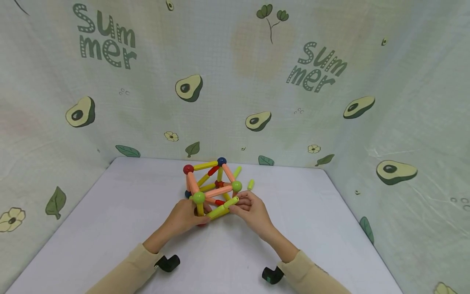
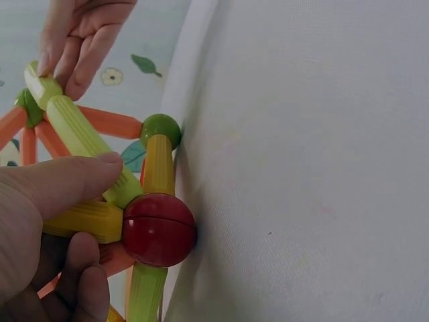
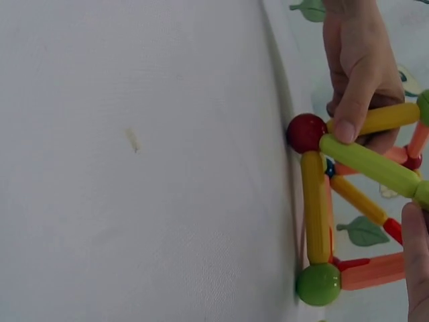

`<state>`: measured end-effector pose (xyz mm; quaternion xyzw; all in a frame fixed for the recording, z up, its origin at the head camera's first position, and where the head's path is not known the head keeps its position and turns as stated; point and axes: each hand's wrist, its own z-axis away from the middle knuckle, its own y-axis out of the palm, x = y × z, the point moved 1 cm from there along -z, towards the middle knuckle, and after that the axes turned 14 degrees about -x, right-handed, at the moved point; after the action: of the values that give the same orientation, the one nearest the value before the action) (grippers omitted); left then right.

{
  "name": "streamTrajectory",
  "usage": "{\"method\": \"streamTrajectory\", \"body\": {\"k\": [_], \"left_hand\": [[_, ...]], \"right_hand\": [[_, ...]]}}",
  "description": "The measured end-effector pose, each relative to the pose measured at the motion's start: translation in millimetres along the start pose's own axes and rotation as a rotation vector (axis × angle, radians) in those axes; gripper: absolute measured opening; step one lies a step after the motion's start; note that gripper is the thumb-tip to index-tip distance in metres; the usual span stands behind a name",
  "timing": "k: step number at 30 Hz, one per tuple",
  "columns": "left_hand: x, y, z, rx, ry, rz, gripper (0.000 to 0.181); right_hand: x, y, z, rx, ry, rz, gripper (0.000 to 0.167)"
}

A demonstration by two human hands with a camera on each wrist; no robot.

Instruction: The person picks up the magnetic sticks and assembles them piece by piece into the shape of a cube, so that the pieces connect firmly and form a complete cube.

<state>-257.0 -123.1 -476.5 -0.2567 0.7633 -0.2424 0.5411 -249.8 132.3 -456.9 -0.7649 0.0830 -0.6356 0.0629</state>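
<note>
A box-like frame of magnetic rods and balls stands on the table, with orange and yellow rods (image 1: 219,192) joining red, blue and green balls (image 1: 199,198). My left hand (image 1: 185,218) grips its near lower corner beside a red ball (image 2: 159,230). The left thumb presses on a lime-green rod (image 2: 84,134) that touches this ball, and the fingers curl by a yellow rod (image 2: 90,221). My right hand (image 1: 255,210) pinches a second lime-green rod (image 1: 231,201), which meets the first rod's far end. In the right wrist view the right fingertips (image 3: 417,235) show only partly.
Two loose lime-green rods lie behind the frame, one (image 1: 251,184) to its right and another (image 1: 237,171) farther back. A white cloth covers the table (image 1: 293,228). A printed curtain (image 1: 227,81) hangs behind and along both sides.
</note>
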Motion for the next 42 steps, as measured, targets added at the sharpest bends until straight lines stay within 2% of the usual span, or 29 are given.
{"method": "streamTrajectory", "body": {"k": [6, 14, 26, 29, 32, 34, 36, 39, 42], "left_hand": [[-1.1, 0.2, 0.1, -0.005, -0.010, -0.003, 0.022], [-1.5, 1.0, 0.6, -0.031, -0.005, -0.034, 0.021], [-3.1, 0.2, 0.6, -0.057, 0.015, -0.065, 0.022], [-3.6, 0.3, 0.8, -0.061, 0.018, -0.076, 0.022], [-3.2, 1.0, 1.2, -0.062, 0.007, -0.084, 0.022], [-2.7, 1.4, 1.1, -0.062, 0.003, -0.082, 0.022], [-2.0, 1.9, 0.8, -0.065, 0.002, -0.077, 0.022], [-1.7, 1.9, 0.4, -0.068, 0.008, -0.065, 0.023], [-2.0, 1.3, 0.7, -0.071, 0.012, -0.061, 0.023]], "right_hand": [[-1, 1, -1.4, 0.003, 0.006, -0.010, 0.034], [2, 4, -6.8, 0.012, 0.062, -0.008, 0.036], [4, 8, -14.8, 0.026, 0.036, 0.083, 0.031], [3, 5, -15.6, -0.009, -0.026, 0.159, 0.030], [4, 0, -16.3, -0.081, -0.109, 0.232, 0.031], [4, -4, -18.9, -0.118, -0.173, 0.265, 0.037], [6, -8, -23.8, -0.119, -0.249, 0.283, 0.047], [10, -14, -34.0, -0.055, -0.375, 0.324, 0.066], [16, -20, -44.5, 0.091, -0.443, 0.343, 0.072]]}}
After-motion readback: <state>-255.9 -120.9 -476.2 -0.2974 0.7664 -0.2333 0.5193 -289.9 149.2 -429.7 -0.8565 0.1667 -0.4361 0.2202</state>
